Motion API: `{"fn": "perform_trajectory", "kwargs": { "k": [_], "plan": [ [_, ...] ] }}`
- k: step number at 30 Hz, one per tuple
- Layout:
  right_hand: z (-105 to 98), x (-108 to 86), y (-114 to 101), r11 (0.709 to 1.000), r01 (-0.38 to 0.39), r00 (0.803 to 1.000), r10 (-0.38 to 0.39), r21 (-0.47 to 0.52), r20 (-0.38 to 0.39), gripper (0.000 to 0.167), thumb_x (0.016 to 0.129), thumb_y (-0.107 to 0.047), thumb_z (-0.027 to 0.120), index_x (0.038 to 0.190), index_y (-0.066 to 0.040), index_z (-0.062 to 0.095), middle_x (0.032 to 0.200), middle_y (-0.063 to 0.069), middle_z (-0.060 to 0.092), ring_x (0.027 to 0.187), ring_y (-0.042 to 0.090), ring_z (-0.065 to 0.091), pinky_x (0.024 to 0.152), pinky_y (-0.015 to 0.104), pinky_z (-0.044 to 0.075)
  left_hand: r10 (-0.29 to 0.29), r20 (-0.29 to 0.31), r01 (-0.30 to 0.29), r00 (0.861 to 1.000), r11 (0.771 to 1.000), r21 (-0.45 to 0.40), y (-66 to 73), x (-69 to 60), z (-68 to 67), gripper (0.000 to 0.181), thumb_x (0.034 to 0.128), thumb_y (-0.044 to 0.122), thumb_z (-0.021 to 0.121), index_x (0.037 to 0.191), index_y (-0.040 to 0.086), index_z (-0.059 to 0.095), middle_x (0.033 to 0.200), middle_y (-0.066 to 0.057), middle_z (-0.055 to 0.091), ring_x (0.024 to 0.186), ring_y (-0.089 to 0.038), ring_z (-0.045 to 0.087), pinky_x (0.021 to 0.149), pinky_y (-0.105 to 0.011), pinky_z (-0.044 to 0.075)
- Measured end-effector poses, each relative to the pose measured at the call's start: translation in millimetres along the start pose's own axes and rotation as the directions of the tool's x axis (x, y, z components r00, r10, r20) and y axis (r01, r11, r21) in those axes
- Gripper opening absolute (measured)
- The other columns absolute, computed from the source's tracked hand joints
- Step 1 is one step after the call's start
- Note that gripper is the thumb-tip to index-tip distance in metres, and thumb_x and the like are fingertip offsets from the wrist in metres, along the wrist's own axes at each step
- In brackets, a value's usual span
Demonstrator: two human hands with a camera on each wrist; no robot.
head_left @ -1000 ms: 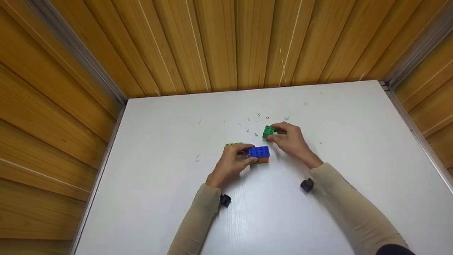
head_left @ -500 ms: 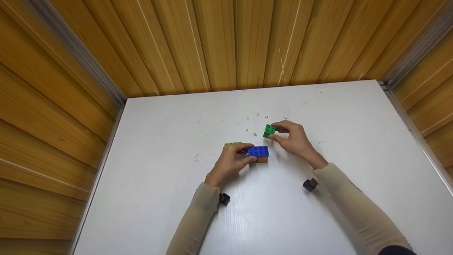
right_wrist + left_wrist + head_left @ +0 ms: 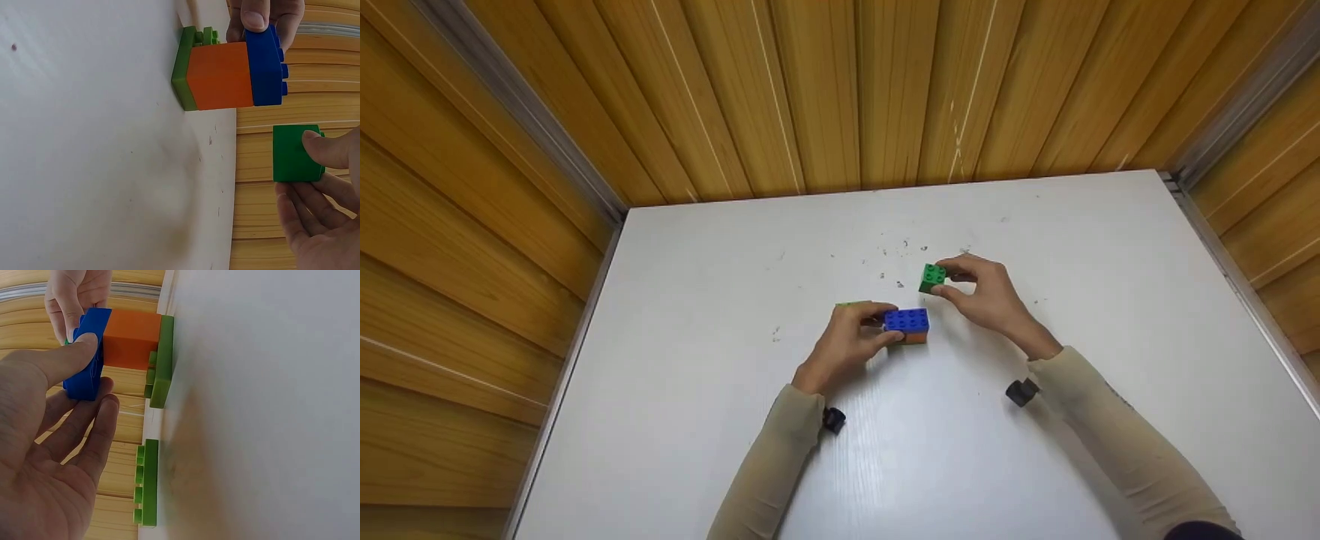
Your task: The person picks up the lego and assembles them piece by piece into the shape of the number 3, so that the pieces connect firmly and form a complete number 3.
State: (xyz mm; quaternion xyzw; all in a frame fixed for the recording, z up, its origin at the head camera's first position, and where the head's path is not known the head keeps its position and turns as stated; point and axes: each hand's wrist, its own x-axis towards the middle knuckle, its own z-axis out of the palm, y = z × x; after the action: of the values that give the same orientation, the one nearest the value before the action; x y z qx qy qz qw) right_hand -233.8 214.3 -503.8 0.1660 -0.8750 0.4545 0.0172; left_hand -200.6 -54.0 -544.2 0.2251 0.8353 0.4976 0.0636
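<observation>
A stack stands on the table: a light green plate (image 3: pixel 163 363) at the bottom, an orange block (image 3: pixel 219 76) on it and a blue brick (image 3: pixel 907 320) on top. The left hand (image 3: pixel 846 341) pinches the blue brick between thumb and fingers, at its left end. In the right hand (image 3: pixel 986 300) a dark green brick (image 3: pixel 295 153) is pinched, studs up, above the table, behind and to the right of the stack. A gap separates the two bricks. A second light green plate (image 3: pixel 149 484) lies on the table, mostly behind the left hand in the head view.
The white table (image 3: pixel 697 420) has small dark marks (image 3: pixel 900 284) behind the hands. Wood-patterned walls (image 3: pixel 825 97) border it at the back and sides. A black wrist device (image 3: pixel 834 420) is at the left sleeve, another (image 3: pixel 1022 392) at the right sleeve.
The right hand, with the dark green brick, has shifted slightly to the right. The left hand still holds the blue brick, and the stack stays put.
</observation>
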Motion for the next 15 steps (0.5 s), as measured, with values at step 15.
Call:
{"fn": "perform_trajectory", "kwargs": {
  "k": [15],
  "plan": [
    [-5,-5.2,-11,1.000,-0.003,0.999,0.004,-0.016,0.038,0.040,0.095,-0.009,0.082,0.133,-0.003,0.072,0.125,0.018,0.073,0.119,0.041,0.070,0.105,0.053,0.057,-0.013,0.013,0.013,1.000,1.000,0.001,0.3,-0.1,-0.7,0.041,0.0964,0.017,0.082,0.134,0.004,0.073,0.125,-0.010,0.077,0.108,-0.016,0.074,0.098,-0.028,0.060]
  ]
}}
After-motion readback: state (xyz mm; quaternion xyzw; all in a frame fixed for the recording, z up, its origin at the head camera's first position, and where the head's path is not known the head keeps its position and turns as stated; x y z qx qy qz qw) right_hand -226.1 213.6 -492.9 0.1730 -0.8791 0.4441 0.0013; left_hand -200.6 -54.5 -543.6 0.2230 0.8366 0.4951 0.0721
